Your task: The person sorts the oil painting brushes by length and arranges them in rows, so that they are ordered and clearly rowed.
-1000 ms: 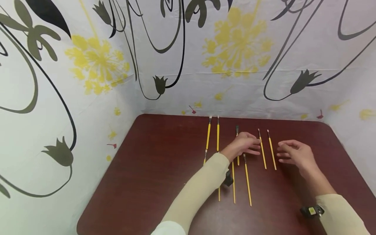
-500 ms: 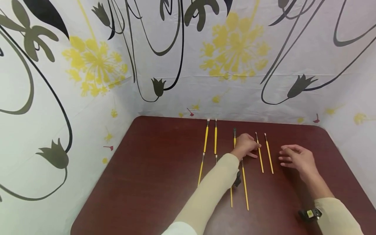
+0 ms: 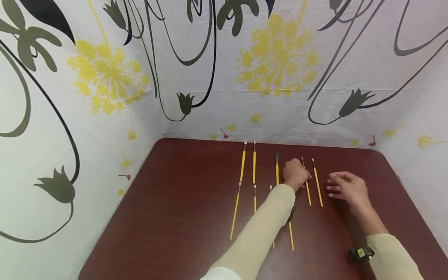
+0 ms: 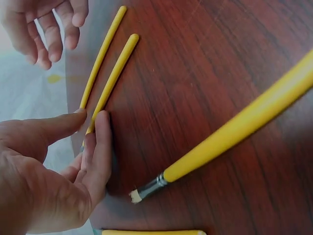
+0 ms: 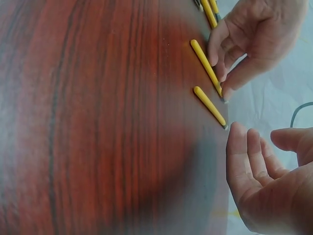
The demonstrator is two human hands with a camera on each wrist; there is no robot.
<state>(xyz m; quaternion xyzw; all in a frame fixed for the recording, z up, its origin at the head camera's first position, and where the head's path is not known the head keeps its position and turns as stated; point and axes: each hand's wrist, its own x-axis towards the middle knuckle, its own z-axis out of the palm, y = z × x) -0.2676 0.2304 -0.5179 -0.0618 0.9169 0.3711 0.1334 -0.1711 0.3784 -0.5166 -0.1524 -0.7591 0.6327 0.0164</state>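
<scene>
In the head view my left hand [image 3: 296,174] reaches over a thin yellow paintbrush [image 3: 308,193] lying on the dark red table. The left wrist view shows that brush's handle [image 4: 115,73] between the thumb and fingers, which pinch it near its bristle end. Another yellow paintbrush [image 3: 318,186] lies just to the right, roughly parallel. Beyond it my right hand [image 3: 350,188] hovers with relaxed, slightly bent fingers and holds nothing. Close to my left wrist lies a brush with a silver ferrule and pale bristles [image 4: 135,196].
Several more yellow paintbrushes lie in two rows: one with dark bristles [image 3: 277,157], two at the back left, including a paintbrush [image 3: 242,165], and a nearer row with a paintbrush [image 3: 235,214]. My left sleeve [image 3: 255,233] partly covers that row. Patterned cloth [image 3: 210,77] borders the table's back edge.
My left hand has shifted right past the dark-bristled brush and closed in on the thin brush, which still lies in place. My right hand hovers much as before.
</scene>
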